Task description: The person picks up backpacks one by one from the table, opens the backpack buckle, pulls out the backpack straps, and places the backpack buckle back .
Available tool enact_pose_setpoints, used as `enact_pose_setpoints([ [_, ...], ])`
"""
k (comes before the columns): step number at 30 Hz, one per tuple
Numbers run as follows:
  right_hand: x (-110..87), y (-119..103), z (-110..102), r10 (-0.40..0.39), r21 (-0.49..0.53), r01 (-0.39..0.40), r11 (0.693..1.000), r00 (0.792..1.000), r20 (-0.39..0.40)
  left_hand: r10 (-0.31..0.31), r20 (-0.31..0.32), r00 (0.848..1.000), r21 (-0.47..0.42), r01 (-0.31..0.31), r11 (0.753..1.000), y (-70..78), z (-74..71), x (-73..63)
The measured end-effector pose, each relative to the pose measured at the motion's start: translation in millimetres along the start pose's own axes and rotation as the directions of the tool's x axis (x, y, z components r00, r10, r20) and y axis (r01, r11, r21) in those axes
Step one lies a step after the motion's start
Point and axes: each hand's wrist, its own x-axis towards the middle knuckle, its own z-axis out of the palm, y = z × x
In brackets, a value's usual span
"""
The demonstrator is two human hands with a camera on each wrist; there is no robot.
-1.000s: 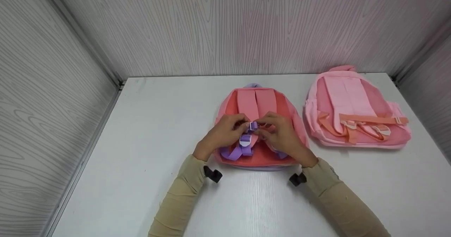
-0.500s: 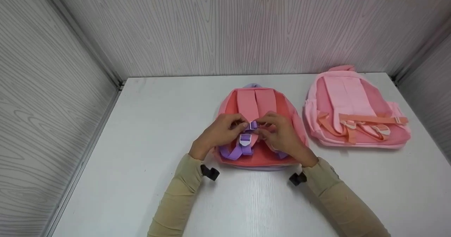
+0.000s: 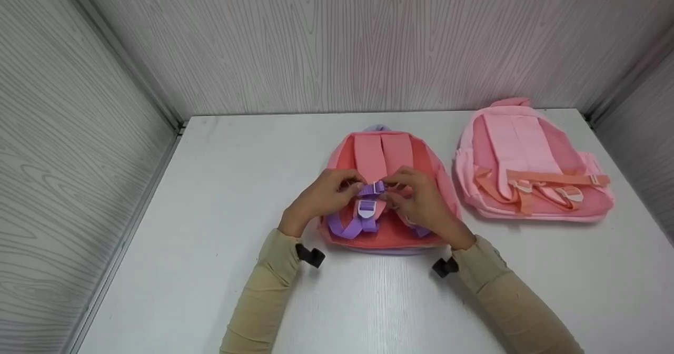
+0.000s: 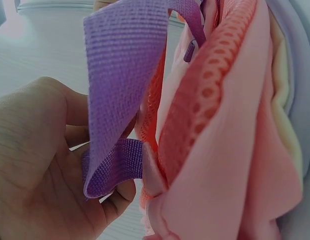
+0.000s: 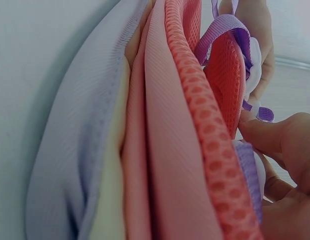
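A coral-red backpack [image 3: 384,235] lies back side up on the white table, its padded shoulder straps [image 3: 369,156] facing upward. My left hand [image 3: 324,193] pinches purple webbing [image 3: 366,190] above the middle of the bag. At the other end of that webbing, my right hand [image 3: 424,201] pinches beside a small pale slider buckle [image 3: 377,187]. Just below hangs a larger white buckle [image 3: 367,209] on a strap end. In the left wrist view, a loose purple loop [image 4: 120,75] passes in front of the palm. My right fingertips are partly hidden in the right wrist view.
To the right lies a pink backpack [image 3: 518,148] with orange webbing [image 3: 558,178] across its lower back. Grey wood-grain panels [image 3: 337,43] stand behind and at both sides of the white table [image 3: 210,227].
My left hand has shifted a little to the left, and more purple webbing now shows between it and the small buckle. My right hand stays nearly in place.
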Motion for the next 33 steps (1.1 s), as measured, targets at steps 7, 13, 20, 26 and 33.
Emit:
enact_pose_setpoints([
  [7,0.2,-0.8,-0.3,0.002,-0.010,-0.002,1.000,1.000,0.003,0.025,-0.013,1.000,-0.005,-0.025,1.000,0.1,0.6,0.5],
  [13,0.0,-0.8,-1.0,0.016,-0.007,-0.016,1.000,1.000,0.013,0.033,-0.022,0.999,-0.020,-0.034,0.999,0.0,2.7,1.8],
  [20,-0.3,0.4,-1.0,0.011,-0.011,-0.011,1.000,1.000,0.014,0.036,-0.025,0.999,-0.028,-0.036,0.999,0.9,5.2,2.3],
  [26,-0.3,-0.3,-0.2,0.012,0.001,-0.012,1.000,1.000,0.014,0.025,-0.025,0.999,-0.025,-0.026,0.999,1.7,7.5,3.0],
  [33,-0.2,-0.9,1.5,0.006,0.029,-0.006,1.000,1.000,0.006,0.047,-0.026,0.999,-0.019,-0.048,0.999,1.8,9.6,2.9],
])
